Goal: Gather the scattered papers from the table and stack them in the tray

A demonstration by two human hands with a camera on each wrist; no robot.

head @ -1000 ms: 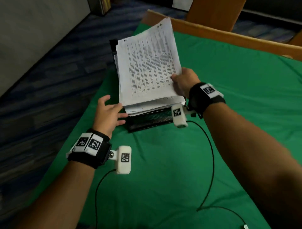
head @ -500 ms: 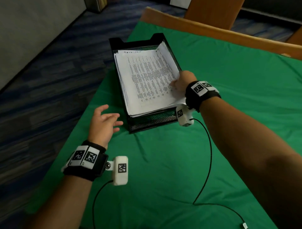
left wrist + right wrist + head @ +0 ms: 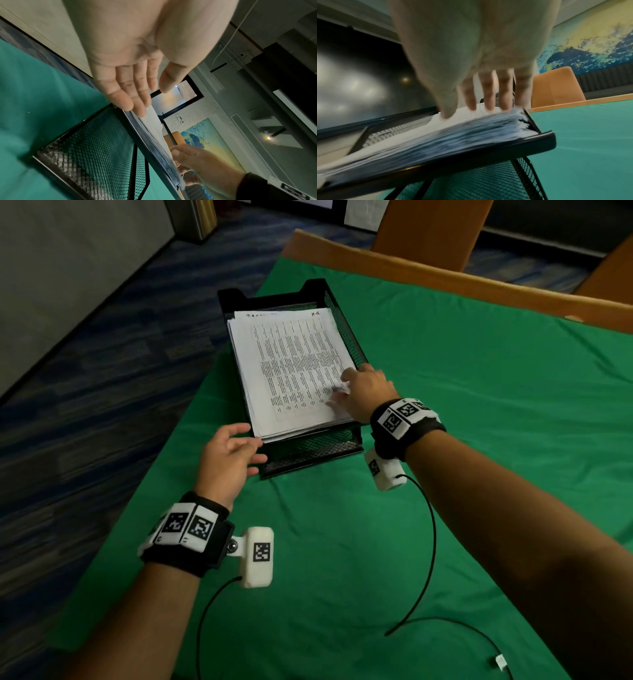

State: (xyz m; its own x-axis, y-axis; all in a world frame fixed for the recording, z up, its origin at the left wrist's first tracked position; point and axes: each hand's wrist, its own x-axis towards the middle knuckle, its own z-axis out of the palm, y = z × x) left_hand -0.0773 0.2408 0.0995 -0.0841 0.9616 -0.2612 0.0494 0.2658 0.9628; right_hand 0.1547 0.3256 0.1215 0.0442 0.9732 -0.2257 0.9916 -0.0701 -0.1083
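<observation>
1. Head view shows your papers [image 3: 291, 371] lying as one thick stack inside the black mesh tray [image 3: 346, 337], which sits on the green cloth [image 3: 445, 440] near the table's left edge.
2. Your right hand [image 3: 368, 393] rests on the near right corner of the top sheet; its fingers [image 3: 488, 94] are spread and nearly straight, tips down on the paper, gripping nothing.
3. Your left hand [image 3: 227, 460] sits just beside the tray's near left corner, palm turned toward the stack. From the left wrist camera its fingers [image 3: 130, 94] are extended and loose, thumb apart, the fingertips at the corner of the stack; you hold nothing with it, and whether the tips actually touch the sheets cannot be told.
4. Writing: the top sheet carries a printed table of dense small text in columns, with a short header line at its far edge; none of it is legible. A few handwritten-looking marks sit at the far right corner, also unreadable.
5. Your wristbands [image 3: 185, 529] carry black-and-white square marker codes, as do the white camera housings [image 3: 258, 556] hanging from them; no brand name can be read.
6. Black cables [image 3: 430, 542] trail from both housings across the cloth toward you.
7. Sheet edges in the stack look slightly uneven along the near side.
</observation>
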